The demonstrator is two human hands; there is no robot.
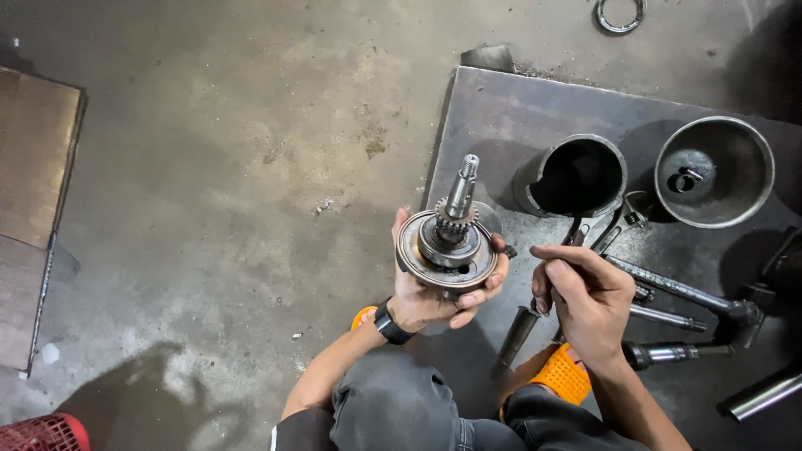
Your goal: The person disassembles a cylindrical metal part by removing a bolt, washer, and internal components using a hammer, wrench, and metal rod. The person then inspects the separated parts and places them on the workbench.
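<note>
Centre frame: our left hand [434, 292] cups a geared shaft assembly [449, 242] from below, shaft upright for inspection | right hand [585, 301] curled closed, pinching something too small to tell | steel plate [493, 108] right: two metal cups [576, 175], wrench [622, 224], rods [677, 288].

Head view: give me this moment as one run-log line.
left hand: holds geared shaft assembly upright | right hand: grips thin tool, unclear | nearby: wrench, two metal cups on steel plate
</note>
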